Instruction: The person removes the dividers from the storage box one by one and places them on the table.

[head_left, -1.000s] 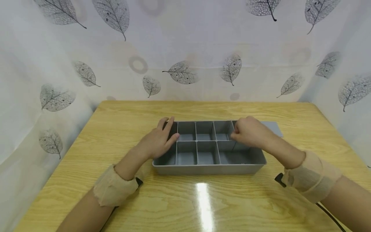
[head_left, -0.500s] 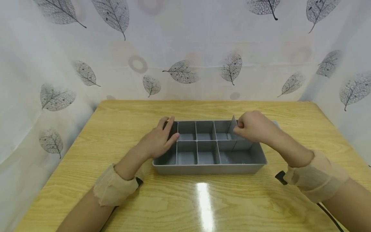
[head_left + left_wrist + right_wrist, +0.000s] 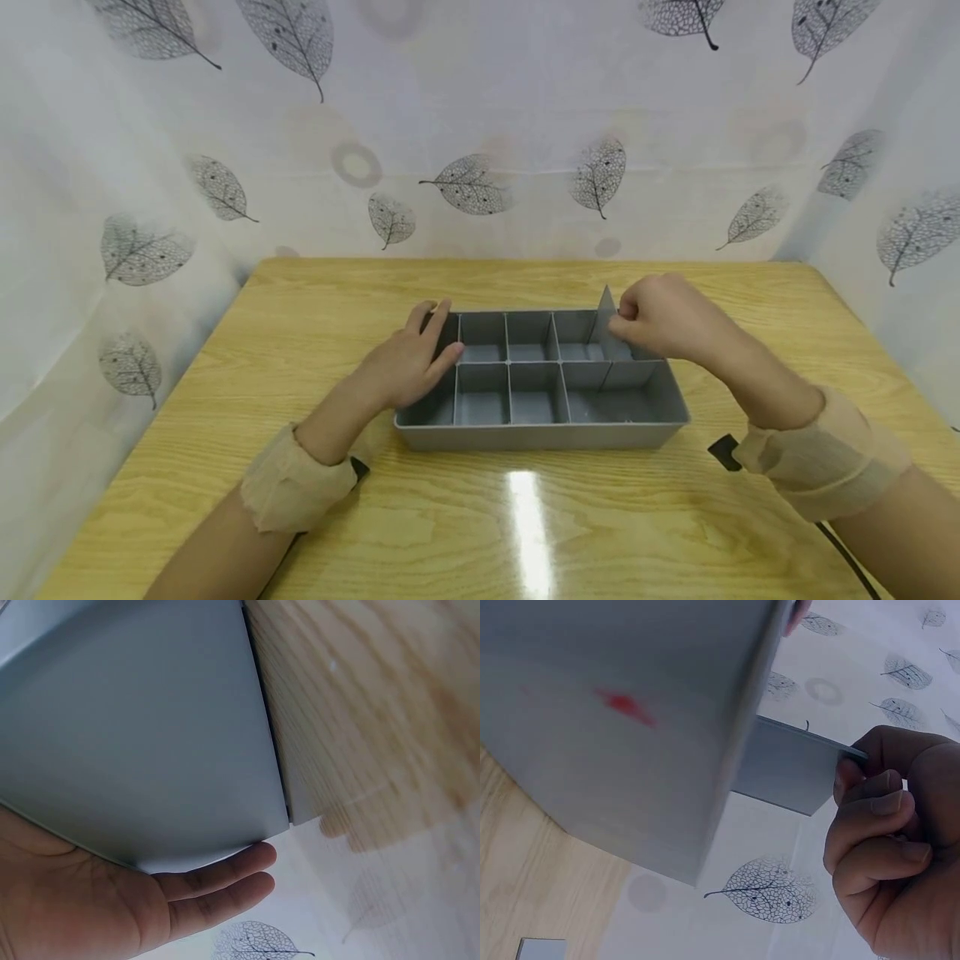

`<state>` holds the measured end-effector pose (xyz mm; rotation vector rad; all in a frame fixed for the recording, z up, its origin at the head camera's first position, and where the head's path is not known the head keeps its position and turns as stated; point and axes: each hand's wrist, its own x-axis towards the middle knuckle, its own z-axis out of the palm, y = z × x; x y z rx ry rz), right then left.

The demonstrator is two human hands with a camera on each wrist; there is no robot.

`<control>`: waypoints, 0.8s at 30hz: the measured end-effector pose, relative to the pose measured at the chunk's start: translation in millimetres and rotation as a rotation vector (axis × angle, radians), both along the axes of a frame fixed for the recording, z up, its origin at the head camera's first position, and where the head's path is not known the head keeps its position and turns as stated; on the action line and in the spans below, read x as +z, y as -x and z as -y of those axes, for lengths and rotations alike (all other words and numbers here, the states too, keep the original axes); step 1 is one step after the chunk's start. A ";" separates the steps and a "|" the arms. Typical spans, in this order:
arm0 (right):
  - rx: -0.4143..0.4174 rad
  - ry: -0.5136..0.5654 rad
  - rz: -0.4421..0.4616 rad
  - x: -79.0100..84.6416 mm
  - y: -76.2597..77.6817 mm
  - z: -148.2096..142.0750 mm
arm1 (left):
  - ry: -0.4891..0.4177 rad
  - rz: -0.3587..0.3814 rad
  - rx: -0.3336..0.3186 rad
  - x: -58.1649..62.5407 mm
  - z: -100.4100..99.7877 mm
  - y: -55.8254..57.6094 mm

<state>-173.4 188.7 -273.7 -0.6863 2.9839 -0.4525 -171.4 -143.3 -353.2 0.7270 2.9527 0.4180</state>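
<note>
A grey plastic organizer box [image 3: 540, 438] with thin dividers lies lengthwise across the wooden table. My left hand [image 3: 405, 367] rests on its left end, thumb out toward the first divider. In the left wrist view, two straight fingers [image 3: 225, 889] lie along the box's edge. With thumb and curled forefinger, my right hand [image 3: 667, 317] pinches a flat grey divider [image 3: 605, 315] in the back row. The divider's upper corner stands above the box's back rim. From the right wrist, the divider [image 3: 787, 765] shows as a flat panel, its edge between thumb and finger.
A patterned leaf curtain [image 3: 480, 100] hangs behind and beside the table [image 3: 337, 292]. A flat grey piece [image 3: 541, 949] shows on the table in the right wrist view. A red mark [image 3: 626, 705] is on the box's outside. Cables run from both wrist wraps.
My right hand has moved up and slightly right, and the divider it pinches has risen above the rim. The left hand and the box stay where they were.
</note>
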 end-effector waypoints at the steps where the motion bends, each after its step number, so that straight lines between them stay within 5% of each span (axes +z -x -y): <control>1: -0.002 0.002 -0.004 0.9 0.0 -0.2 | 0.001 0.001 0.002 0.1 0.0 -0.1; 13: 0.003 0.039 -0.143 11.1 -1.5 1.7 | -0.006 -0.003 0.004 0.4 1.2 -1.0; 24: -0.148 0.135 -0.174 23.6 -6.2 -17.1 | 0.001 0.003 -0.005 1.3 0.6 -1.3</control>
